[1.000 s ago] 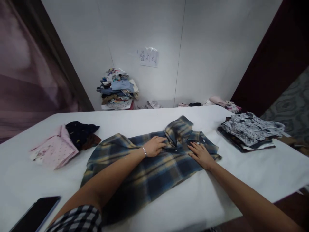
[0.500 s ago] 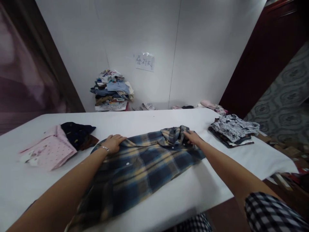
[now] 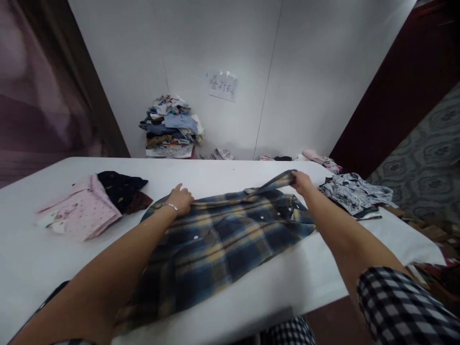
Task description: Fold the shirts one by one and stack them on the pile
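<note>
A plaid shirt (image 3: 230,239) in dark blue, tan and yellow lies across the front of the white table, white buttons showing on its upper face. My left hand (image 3: 181,199), with a silver bracelet at the wrist, rests on the shirt's far edge. Its index finger is stretched out and it grips nothing that I can see. At the shirt's far right, my right hand (image 3: 302,183) is closed on a strip of the plaid cloth, lifted above the rest. The fingertips there are partly hidden by the hand itself.
Pink dotted and dark navy clothes (image 3: 84,206) lie on the table's left. A folded black-and-white patterned stack (image 3: 355,191) is at the right edge. Behind the table stands a tall clothes pile (image 3: 172,127), below a paper sign (image 3: 223,86) on the wall.
My right hand has moved up and to the right, drawing the bunched cloth out into a raised strip. My left hand stays on the shirt, its index finger now stretched out.
</note>
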A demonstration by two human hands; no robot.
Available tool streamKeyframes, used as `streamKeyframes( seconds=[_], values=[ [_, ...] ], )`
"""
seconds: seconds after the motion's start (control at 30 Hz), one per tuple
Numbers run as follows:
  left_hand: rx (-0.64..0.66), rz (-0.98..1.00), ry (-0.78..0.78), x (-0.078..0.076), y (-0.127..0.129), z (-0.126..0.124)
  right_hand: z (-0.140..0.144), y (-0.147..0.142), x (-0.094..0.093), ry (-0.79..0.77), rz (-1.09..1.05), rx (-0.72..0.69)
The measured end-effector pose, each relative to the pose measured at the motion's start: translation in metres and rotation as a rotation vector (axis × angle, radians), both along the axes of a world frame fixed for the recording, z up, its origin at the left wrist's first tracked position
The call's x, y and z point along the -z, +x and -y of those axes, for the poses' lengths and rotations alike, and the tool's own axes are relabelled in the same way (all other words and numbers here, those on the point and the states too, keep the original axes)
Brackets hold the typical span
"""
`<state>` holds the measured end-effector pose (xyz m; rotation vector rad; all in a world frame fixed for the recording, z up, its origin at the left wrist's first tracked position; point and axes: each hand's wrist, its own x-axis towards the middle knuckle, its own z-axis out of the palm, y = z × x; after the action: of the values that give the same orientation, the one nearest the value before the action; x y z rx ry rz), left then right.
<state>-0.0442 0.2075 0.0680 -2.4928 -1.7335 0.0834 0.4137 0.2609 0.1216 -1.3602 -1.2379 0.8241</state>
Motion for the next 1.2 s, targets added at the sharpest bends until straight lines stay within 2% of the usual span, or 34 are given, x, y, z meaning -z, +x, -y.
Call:
streamKeyframes(
  seconds=[0.1, 0.2, 0.33, 0.43, 0.53, 0.63, 0.73, 0.83, 0.93, 1.1, 1.2],
  values=[
    [-0.073, 0.008, 0.118, -0.010, -0.011, 0.006, -0.008, 0.011, -0.034, 0.094, -0.261, 0.084],
    [-0.101, -0.076, 0.257, -0.022, -0.023, 0.018, -0.001, 0.013, -0.062, 0.243, -0.578, 0.077],
    [-0.084, -0.105, 0.267, -0.032, -0.035, 0.045, 0.037, 0.005, -0.077, 0.370, -0.679, 0.013],
    [-0.046, -0.038, 0.193, -0.030, -0.038, 0.074, 0.079, 0.000, -0.073, 0.417, -0.660, -0.049],
    [0.035, 0.013, 0.111, -0.021, -0.033, 0.108, 0.122, 0.001, -0.059, 0.412, -0.634, -0.093],
    [0.124, -0.012, 0.069, -0.007, -0.024, 0.138, 0.153, 0.008, -0.038, 0.400, -0.663, -0.040],
    [0.143, -0.006, 0.048, 0.008, -0.017, 0.157, 0.168, 0.013, -0.016, 0.367, -0.692, 0.020],
    [0.135, 0.037, 0.016, 0.021, -0.014, 0.163, 0.172, 0.018, -0.001, 0.319, -0.709, 0.054],
    [0.115, 0.043, 0.020, 0.029, -0.015, 0.164, 0.169, 0.021, 0.002, 0.303, -0.729, 0.090],
    [-0.062, 0.069, 0.076, 0.032, -0.022, 0.164, 0.142, 0.009, -0.017, 0.370, -0.619, 0.116],
    [-0.063, 0.088, 0.055, 0.028, -0.023, 0.170, 0.123, -0.028, -0.034, 0.454, -0.407, -0.009]
  ],
)
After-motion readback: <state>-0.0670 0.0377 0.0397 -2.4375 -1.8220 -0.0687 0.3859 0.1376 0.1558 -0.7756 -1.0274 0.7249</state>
